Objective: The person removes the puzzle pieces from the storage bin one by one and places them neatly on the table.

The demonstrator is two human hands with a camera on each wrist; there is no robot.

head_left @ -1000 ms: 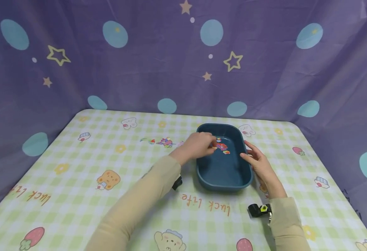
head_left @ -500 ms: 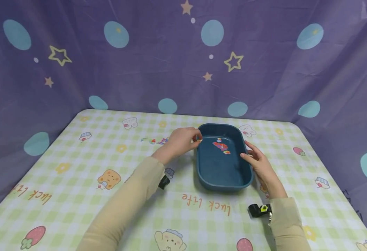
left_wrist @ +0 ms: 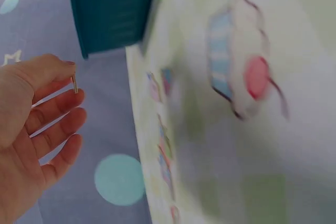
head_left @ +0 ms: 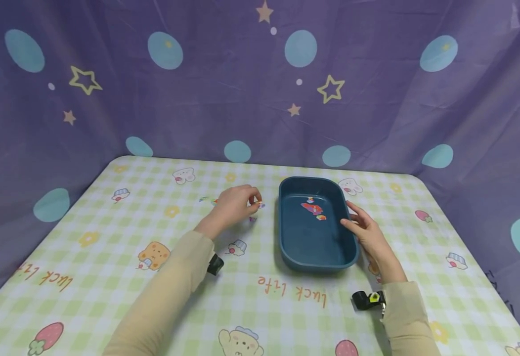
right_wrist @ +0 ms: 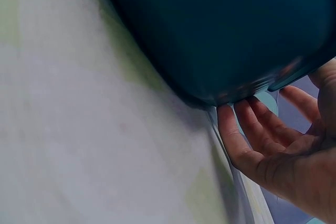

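Our left hand point(head_left: 238, 205) hangs over the worktop point(head_left: 108, 296), left of the container and toward the far edge. Its thumb and forefinger are closed on a thin piece point(left_wrist: 74, 83), seen edge-on in the left wrist view, while the other fingers are loosely bent and apart. We cannot tell its shape or picture from this angle.

Our right hand point(head_left: 368, 235) holds the near-right wall of the blue container point(head_left: 318, 244), thumb over the rim and fingertips against the outside. The container stands right of the worktop's middle, nearer the far edge than the right edge, its long sides running from near to far. Inside, toward its far end, lie a red piece point(head_left: 312, 208) and two smaller ones, one on the far side of it and one on the near side.

More small pieces lie on the worktop under and to the left of our left hand, among them a green piece point(head_left: 203, 200) at the left end and a purple piece point(head_left: 253, 219) nearer us. Our hand hides part of the group, so we cannot count it.

We judge the step in hand to be setting the pinched piece beside these others. The next move seems to call for lowering it onto a free patch and parting thumb and forefinger without nudging its neighbours, the container kept steady.
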